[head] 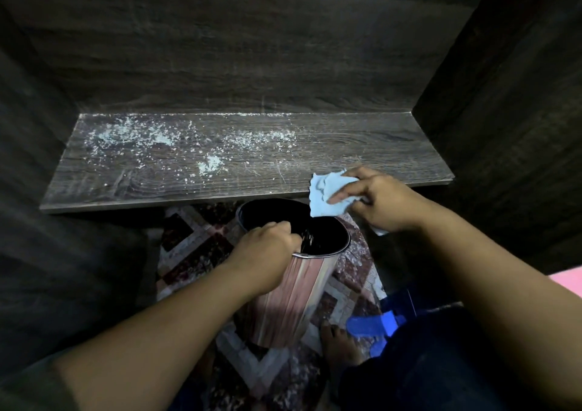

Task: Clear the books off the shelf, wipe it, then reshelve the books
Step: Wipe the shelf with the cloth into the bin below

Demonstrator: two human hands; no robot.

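1. The dark wood-grain shelf point(346, 146) fills the upper half of the view, set in a recess with a back panel and side walls of the same wood.
2. A patterned rug point(189, 247) in red, white and dark diamonds covers the floor below the shelf's front edge.
3. A cylindrical bin point(293, 294) with a dark inside and a metal rim is tilted on the rug, its mouth just under the shelf's front edge.
4. The left hand point(267, 250) grips the near rim of the bin, its fingers point(283, 228) curled over the edge into the opening.
5. The right hand point(381, 203) is at the shelf's front edge, above the bin's mouth, its fingers point(346, 195) clamped on a crumpled cloth.
6. The pale blue cloth point(324, 190) overhangs the shelf edge and hangs towards the bin.
7. A blue plastic object point(371, 324) lies on the rug at lower right, beside a bare foot point(340, 341).
8. White powder point(211, 163) is scattered over the left and middle of the shelf.
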